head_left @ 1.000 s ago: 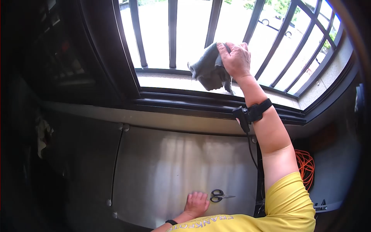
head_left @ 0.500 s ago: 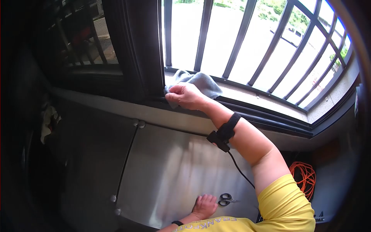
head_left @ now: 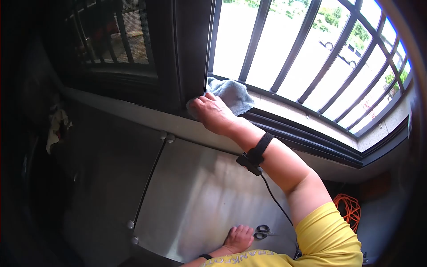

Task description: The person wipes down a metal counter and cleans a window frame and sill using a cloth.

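A grey-blue cloth (head_left: 233,95) is gripped in my right hand (head_left: 213,112), whose fingers are closed on it at the lower corner where the dark window frame (head_left: 189,53) meets the sill track. Part of the cloth spreads to the right over the track. My left hand (head_left: 239,238) rests on the metal surface (head_left: 200,191) near my body, its fingers lying flat. Just right of that hand, black-handled scissors (head_left: 261,232) lie on the metal; their blades are hard to make out.
Dark bars (head_left: 291,53) stand outside the window above a pale sill (head_left: 373,137). An orange cord (head_left: 348,211) is coiled at the right. A black cable hangs from the device (head_left: 250,162) strapped to my right forearm. A pale crumpled item (head_left: 57,129) is at the left.
My right hand has moved down and left with the cloth, from in front of the bars to the frame corner. The view has shifted. My left hand remains on the metal surface.
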A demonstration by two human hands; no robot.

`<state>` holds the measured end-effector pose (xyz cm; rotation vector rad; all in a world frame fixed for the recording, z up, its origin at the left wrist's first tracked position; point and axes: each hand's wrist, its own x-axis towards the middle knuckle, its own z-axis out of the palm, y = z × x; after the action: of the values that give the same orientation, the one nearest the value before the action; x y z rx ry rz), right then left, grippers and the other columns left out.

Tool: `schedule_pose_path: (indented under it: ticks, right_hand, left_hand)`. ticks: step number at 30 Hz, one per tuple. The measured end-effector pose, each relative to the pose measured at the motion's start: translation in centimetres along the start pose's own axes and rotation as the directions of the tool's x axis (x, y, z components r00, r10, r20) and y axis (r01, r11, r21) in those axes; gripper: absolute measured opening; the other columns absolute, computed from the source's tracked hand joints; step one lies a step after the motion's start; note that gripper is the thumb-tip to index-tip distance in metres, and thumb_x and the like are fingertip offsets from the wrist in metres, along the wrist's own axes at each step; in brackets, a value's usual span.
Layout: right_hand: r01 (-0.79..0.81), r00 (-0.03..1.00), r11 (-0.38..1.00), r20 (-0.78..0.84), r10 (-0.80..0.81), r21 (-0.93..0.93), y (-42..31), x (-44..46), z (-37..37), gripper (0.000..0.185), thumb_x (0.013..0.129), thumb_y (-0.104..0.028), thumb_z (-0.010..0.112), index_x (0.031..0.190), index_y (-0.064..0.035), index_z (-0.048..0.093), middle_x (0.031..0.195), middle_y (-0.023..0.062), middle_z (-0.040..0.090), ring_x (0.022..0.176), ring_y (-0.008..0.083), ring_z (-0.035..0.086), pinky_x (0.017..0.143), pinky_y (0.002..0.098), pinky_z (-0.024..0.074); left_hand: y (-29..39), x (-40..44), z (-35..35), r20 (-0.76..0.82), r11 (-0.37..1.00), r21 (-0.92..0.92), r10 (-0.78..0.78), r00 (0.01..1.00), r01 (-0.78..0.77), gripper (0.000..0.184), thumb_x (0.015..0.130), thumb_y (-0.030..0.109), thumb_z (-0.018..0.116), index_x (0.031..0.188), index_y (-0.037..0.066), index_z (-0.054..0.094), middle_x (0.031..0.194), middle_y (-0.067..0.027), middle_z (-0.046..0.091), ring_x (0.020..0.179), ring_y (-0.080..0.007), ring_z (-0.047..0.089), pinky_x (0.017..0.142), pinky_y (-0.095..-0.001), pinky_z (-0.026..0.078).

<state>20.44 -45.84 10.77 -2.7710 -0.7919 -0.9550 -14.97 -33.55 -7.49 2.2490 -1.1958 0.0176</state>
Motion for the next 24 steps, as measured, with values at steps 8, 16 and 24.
schedule_pose_path:
  ticks: [8,16,24]
  right_hand:
    - [-0.227,0.951,0.969,0.238,0.198,0.101,-0.2,1.8,0.6,0.015,0.086,-0.018,0.054,0.092,-0.0102,0.065,0.087,0.0081,0.063,0.097,0.0278,0.057,0.082,0.0387,0.0465]
    - [-0.383,0.816,0.924,0.461,0.349,-0.020,-2.4,2.1,-2.2,0.038,0.089,-0.041,0.051,0.099,-0.0108,0.071,0.109,0.0125,0.058,0.113,0.0301,0.049,0.094,0.0419,0.0381]
    - [-0.375,0.909,0.921,0.238,0.343,0.105,-1.8,2.2,0.4,0.007,0.086,-0.014,0.055,0.089,-0.0087,0.058,0.087,0.0159,0.062,0.087,0.0362,0.063,0.077,0.0462,0.0496]
  left_hand:
    - [0.1,0.2,-0.6,0.040,1.000,-0.022,-0.014,0.999,0.015,0.021,0.075,0.028,0.062,0.088,0.014,0.054,0.082,-0.0012,0.050,0.083,-0.0176,0.051,0.070,-0.0348,0.038]
    - [0.1,0.1,-0.4,0.021,1.000,-0.014,-0.016,1.000,0.017,0.021,0.075,0.029,0.062,0.087,0.015,0.053,0.082,-0.0007,0.050,0.083,-0.0169,0.051,0.070,-0.0348,0.038]
    - [-0.1,0.1,-0.3,-0.004,1.000,-0.026,-0.006,1.000,0.006,0.021,0.073,0.029,0.062,0.086,0.016,0.055,0.081,0.0003,0.050,0.081,-0.0165,0.050,0.069,-0.0341,0.038]
